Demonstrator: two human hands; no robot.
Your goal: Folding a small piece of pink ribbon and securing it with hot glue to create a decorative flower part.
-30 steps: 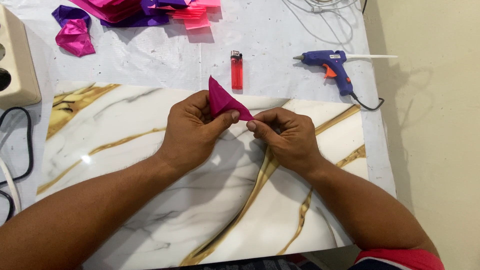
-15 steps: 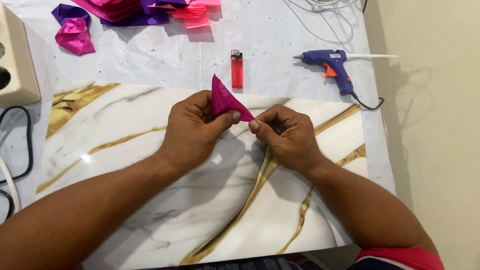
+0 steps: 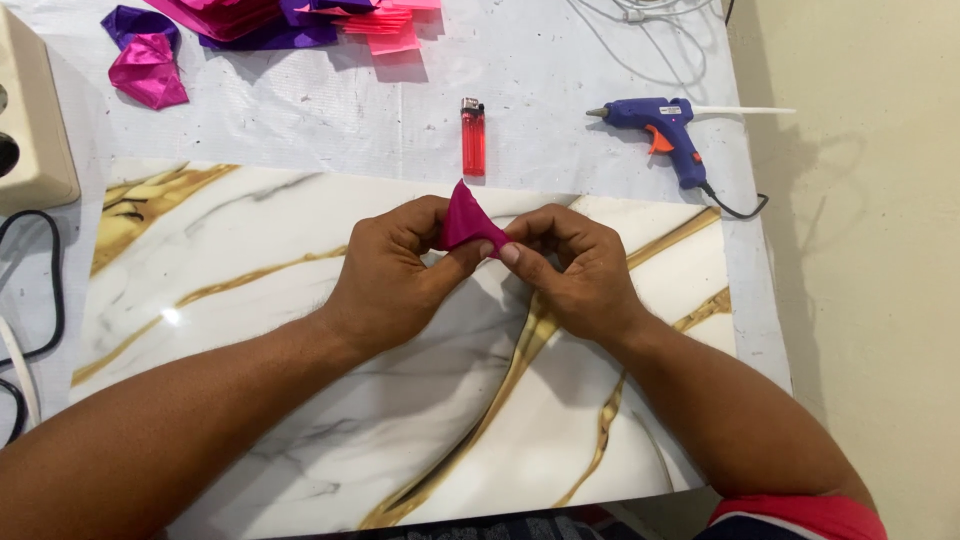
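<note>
I see open room all round the hands: the marble board (image 3: 250,300) lies bare to the left of them and below them, down to its near edge at the bottom of the frame. Its far edge runs just above the knuckles, and its right edge stops short of the table's right side, where the floor (image 3: 860,250) begins.

My left hand (image 3: 395,275) and right hand (image 3: 580,270) meet at the centre of the frame, above the board. Both are curled nearly closed, thumbs and fingertips pinching a small folded magenta ribbon (image 3: 463,222) between them. Its point sticks up above the fingers; the lower part is hidden in the grip.

Just above the ribbon, on the white cloth (image 3: 300,110), a red lighter (image 3: 473,137) stands on end in the picture, clear of the hands. A blue glue gun (image 3: 660,125) lies at the upper right, well apart, its cord trailing toward the board's corner. Pink and purple scraps (image 3: 280,20) pile along the top edge, with a crumpled pink piece (image 3: 148,75) at the upper left. A beige box (image 3: 30,120) sits at the left edge, black cable (image 3: 50,300) looping below it.
</note>
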